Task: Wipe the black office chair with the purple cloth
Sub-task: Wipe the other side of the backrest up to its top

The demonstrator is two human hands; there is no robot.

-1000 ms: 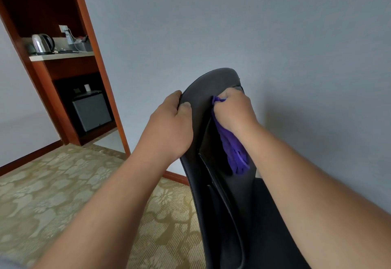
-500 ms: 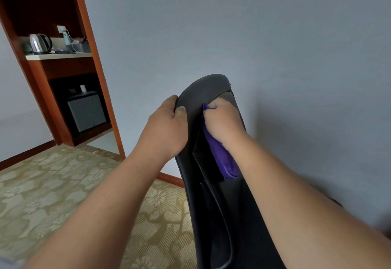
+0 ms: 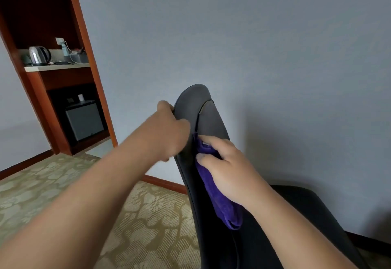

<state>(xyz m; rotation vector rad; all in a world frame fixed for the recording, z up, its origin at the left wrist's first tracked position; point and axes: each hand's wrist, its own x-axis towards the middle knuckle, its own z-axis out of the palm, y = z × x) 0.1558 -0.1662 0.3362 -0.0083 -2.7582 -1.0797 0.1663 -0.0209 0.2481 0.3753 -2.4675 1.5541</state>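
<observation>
The black office chair (image 3: 208, 118) shows its backrest edge-on in the middle of the view, its seat stretching to the lower right. My left hand (image 3: 169, 133) grips the left edge of the backrest near its top, fingers curled round it. My right hand (image 3: 224, 169) holds the purple cloth (image 3: 220, 201) and presses it against the inner face of the backrest, below the top. The cloth's loose end hangs down below my wrist.
A grey wall stands right behind the chair. At the left is a red-brown wooden cabinet (image 3: 84, 42) with a kettle (image 3: 39, 54) on its shelf and a small dark fridge (image 3: 84, 121) below. Patterned beige carpet (image 3: 63, 188) covers the floor at the left.
My right hand has slid the purple cloth down the backrest from its top edge. My left hand has kept its grip on the backrest's left edge. The view has tilted.
</observation>
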